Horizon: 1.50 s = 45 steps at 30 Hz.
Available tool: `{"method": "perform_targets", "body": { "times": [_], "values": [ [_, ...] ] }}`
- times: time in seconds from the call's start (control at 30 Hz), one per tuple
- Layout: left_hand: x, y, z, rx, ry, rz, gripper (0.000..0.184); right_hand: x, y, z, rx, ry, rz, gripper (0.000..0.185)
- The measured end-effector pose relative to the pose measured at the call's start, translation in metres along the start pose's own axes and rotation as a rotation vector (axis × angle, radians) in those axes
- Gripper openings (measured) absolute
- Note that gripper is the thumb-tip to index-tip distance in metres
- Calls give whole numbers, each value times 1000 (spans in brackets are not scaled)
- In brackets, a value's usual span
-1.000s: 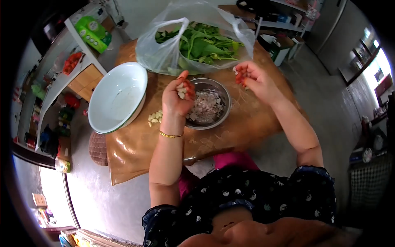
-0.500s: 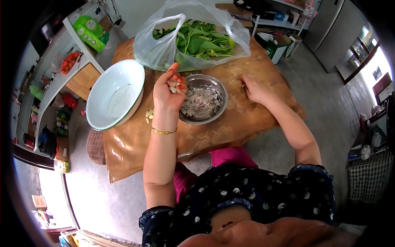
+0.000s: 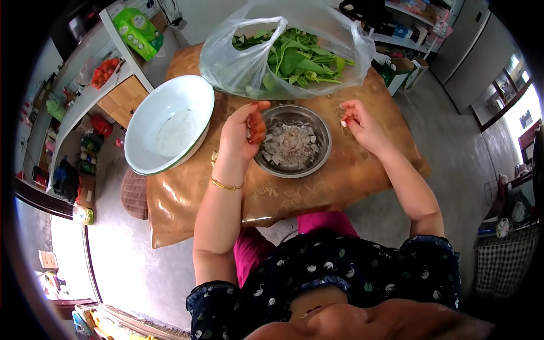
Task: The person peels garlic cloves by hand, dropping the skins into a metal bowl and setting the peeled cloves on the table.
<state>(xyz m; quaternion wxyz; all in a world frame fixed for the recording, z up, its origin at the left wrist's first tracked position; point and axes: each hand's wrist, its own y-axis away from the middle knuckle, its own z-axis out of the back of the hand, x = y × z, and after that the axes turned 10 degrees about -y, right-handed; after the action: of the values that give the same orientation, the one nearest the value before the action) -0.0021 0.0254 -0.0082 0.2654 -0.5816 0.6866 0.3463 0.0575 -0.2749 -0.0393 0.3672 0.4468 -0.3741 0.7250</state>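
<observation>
My left hand [image 3: 243,131] is curled at the left rim of the steel bowl [image 3: 322,160], its fingers closed around garlic cloves that show only in part. Pale, papery garlic skins [image 3: 290,145] lie inside that bowl. To the bowl's right, my right hand [image 3: 358,123] is raised above the table with thumb and fingers pinched on a small whitish piece, probably garlic. A few peeled cloves [image 3: 214,157] on the tabletop peek out beside my left wrist, which hides the rest.
A white enamel basin [image 3: 170,124] stands left on the brown-covered table [image 3: 192,207]. Behind the bowl, a clear plastic bag [image 3: 232,73] holds green leaves [image 3: 300,59]. Shelves with goods are at the left; a checkered stool seat [image 3: 134,192] juts out beside the table.
My right hand has lifted from the tabletop, where it was half a second ago. My left hand has turned, so the cloves in it show less. The view has shifted slightly.
</observation>
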Motion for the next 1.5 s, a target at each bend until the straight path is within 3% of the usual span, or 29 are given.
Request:
{"method": "perform_targets", "body": {
  "times": [0.07,0.17,0.43,0.53,0.63,0.83,0.93,1.03,1.23,1.33,1.5],
  "values": [
    [2,4,-7,-10,-225,-85,15,41,-4,-20,64,-316,-15,35],
    [8,8,-14,19,-457,-102,11,65,-20,-46,203,-502,44,34],
    [19,7,-13,61,-714,-241,10,63,-49,-90,226,-503,237,36],
    [18,8,-16,50,-732,-206,8,57,-48,-88,201,-475,199,40],
    [24,3,-13,44,-802,-200,6,42,-49,-91,160,-341,316,39],
    [23,5,-15,17,-714,-93,5,42,-45,-93,143,-369,337,37],
    [25,6,-17,9,-730,-96,4,43,-41,-89,203,-382,247,41],
    [25,7,-18,4,-736,-90,3,45,-39,-92,166,-306,314,40],
    [20,8,-21,-26,-498,-115,3,47,-41,-88,26,-513,248,22],
    [13,9,-20,5,-445,-98,4,45,-43,-70,126,-176,195,11],
    [15,6,-15,21,-439,-98,3,52,-35,-84,133,-223,229,5]
  ]
}}
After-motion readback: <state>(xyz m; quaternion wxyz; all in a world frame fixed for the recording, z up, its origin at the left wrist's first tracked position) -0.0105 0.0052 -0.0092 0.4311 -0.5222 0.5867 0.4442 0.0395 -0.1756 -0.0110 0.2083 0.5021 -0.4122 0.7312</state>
